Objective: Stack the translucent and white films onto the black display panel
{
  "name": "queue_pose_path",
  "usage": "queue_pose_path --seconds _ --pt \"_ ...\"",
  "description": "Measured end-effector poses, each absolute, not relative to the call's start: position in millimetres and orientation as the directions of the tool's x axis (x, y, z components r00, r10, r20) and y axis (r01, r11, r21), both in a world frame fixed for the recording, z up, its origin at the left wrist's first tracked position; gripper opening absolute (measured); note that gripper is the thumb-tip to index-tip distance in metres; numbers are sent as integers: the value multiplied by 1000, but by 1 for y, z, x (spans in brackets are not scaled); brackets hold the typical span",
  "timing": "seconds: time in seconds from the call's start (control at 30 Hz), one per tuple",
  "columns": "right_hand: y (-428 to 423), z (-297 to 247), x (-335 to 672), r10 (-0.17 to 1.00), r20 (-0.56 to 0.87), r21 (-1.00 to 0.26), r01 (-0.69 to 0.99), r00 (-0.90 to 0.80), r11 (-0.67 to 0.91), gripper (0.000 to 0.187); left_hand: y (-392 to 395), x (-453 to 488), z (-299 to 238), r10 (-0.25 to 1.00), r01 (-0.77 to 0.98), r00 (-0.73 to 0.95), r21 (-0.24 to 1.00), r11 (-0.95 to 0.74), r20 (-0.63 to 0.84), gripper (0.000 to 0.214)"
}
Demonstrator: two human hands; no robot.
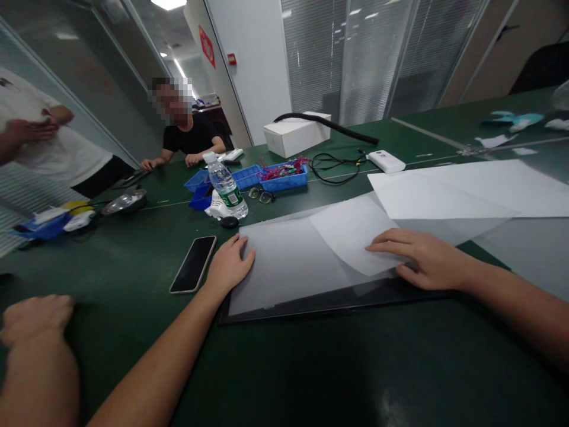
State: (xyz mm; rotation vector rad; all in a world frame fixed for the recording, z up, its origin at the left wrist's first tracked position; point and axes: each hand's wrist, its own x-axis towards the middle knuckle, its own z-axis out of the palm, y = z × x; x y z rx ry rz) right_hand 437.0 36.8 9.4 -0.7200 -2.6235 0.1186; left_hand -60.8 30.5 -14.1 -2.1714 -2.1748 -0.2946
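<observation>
A flat black-framed panel (355,303) lies on the green table, largely covered by a translucent grey sheet (284,261). My left hand (229,264) rests at the left edge of this sheet, thumb and fingers apart. Over the panel's right half lies a white sheet (355,231) with a curled lower edge. On its right side my right hand (418,256) is laid with the fingers stretched out, grasping nothing that I can see. Whether that sheet is loose or joined to the grey one, I cannot tell. A phone (193,264) lies just left of my left hand.
Behind the panel stand a water bottle (226,187), blue trays (284,177) with red wires, glasses (262,195) and a white box (297,135). More white sheets (453,190) lie right. Another person's fist (38,320) rests at left; two people are across the table.
</observation>
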Motion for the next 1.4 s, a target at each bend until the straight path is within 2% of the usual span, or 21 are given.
queue_pose_path --seconds 0.1,0.2,0.4,0.57,0.67,0.97,1.2,1.4 --pt "38 8 435 515 382 -175 487 -767 855 45 30 -60 -13 985 995 -11 96 -6 172 64" --pt "35 3 425 482 408 -210 435 -775 876 39 31 -59 -13 984 996 -13 93 -3 175 62" --pt "27 1 411 417 408 -241 344 -812 907 48 31 -59 -13 984 996 -13 89 -2 177 63" --pt "33 2 427 440 397 -236 374 -805 897 68 31 -59 -14 985 996 -12 86 -3 171 63" --pt "38 3 438 448 392 -207 398 -803 894 74 31 -60 -14 986 996 -14 85 0 167 63" --pt "42 1 437 489 383 -183 455 -783 872 46 30 -59 -12 987 996 -13 86 -1 163 63" --pt "36 -3 422 417 416 -189 372 -808 909 42 30 -57 -10 988 996 -15 84 2 154 63" --pt "34 -1 420 419 412 -206 366 -809 908 39 29 -57 -10 989 997 -14 80 2 150 63"
